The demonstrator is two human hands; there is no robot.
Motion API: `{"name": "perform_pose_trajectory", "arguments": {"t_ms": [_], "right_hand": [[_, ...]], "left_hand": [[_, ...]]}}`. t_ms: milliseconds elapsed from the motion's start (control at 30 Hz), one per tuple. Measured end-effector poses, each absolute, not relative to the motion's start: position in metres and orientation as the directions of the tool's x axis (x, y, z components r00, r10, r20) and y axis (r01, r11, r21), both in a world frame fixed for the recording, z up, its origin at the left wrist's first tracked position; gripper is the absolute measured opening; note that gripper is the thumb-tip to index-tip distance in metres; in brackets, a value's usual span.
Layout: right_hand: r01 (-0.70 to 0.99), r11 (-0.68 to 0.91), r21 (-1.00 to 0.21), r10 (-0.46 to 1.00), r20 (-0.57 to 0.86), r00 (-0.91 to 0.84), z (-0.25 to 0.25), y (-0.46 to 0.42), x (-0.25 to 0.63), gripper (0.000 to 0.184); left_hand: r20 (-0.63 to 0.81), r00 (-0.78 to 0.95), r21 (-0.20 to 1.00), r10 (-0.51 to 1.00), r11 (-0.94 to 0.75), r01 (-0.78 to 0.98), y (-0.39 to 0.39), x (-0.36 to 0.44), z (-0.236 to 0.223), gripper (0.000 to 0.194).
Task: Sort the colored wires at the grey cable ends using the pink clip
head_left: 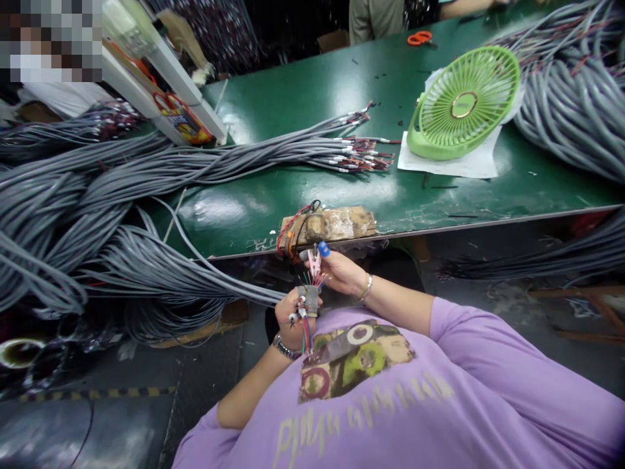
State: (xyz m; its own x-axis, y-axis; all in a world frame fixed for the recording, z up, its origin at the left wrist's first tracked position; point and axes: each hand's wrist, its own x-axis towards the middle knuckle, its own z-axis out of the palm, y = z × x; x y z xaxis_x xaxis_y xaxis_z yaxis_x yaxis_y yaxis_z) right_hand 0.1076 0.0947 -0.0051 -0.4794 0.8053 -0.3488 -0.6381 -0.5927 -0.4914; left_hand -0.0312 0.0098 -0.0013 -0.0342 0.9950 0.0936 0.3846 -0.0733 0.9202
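My left hand (291, 319) is closed around the end of a grey cable (234, 286) whose coloured inner wires (306, 326) fan out above and below the fist. My right hand (339, 270) pinches a small pink clip tool (315, 260) at the tips of those wires; a blue cap covers one fingertip. Both hands are held close to my chest, just below the green table's front edge (439, 228). A small taped wooden block (332, 225) with red and black leads sits on that edge, right above my hands.
Large bundles of grey cables (97, 215) cover the left side, with stripped ends (361, 153) on the green table. A green fan (463, 104) lies on white paper. More cables (571, 98) pile at right. Orange scissors (420, 38) lie near another person (381, 16) at the far edge.
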Motion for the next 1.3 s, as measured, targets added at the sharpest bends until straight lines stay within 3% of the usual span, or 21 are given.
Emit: {"name": "perform_pose_trajectory", "arguments": {"t_ms": [133, 600, 900, 1067, 1167, 1300], "right_hand": [[-0.676, -0.560, -0.478, 0.828, -0.354, -0.436, -0.003, 0.095, 0.104, 0.039], [-0.696, -0.549, -0.462, 0.833, -0.365, -0.415, -0.003, 0.095, 0.101, 0.040], [-0.676, -0.603, -0.423, 0.796, -0.380, -0.472, 0.000, 0.091, 0.105, 0.046], [-0.558, -0.691, -0.460, 0.716, -0.326, -0.618, -0.009, 0.090, 0.119, 0.060], [-0.381, -0.739, -0.556, 0.595, -0.273, -0.756, -0.015, 0.091, 0.133, 0.064], [-0.221, -0.665, -0.713, 0.539, -0.254, -0.803, -0.014, 0.090, 0.144, 0.058]], "left_hand": [[0.223, 0.004, 0.855, 0.975, -0.198, 0.479, 0.007, -0.032, -0.006, 0.011], [0.387, 0.119, 0.692, 0.914, -0.373, 0.618, 0.016, -0.025, 0.011, 0.016], [0.374, 0.127, 0.711, 0.919, -0.372, 0.597, 0.013, -0.027, 0.007, 0.018], [0.332, 0.106, 0.783, 0.938, -0.336, 0.524, 0.006, -0.037, -0.002, 0.016], [0.296, 0.128, 0.806, 0.946, -0.320, 0.499, 0.001, -0.042, -0.005, 0.018], [0.272, 0.163, 0.803, 0.949, -0.317, 0.506, 0.000, -0.042, 0.000, 0.018]]}}
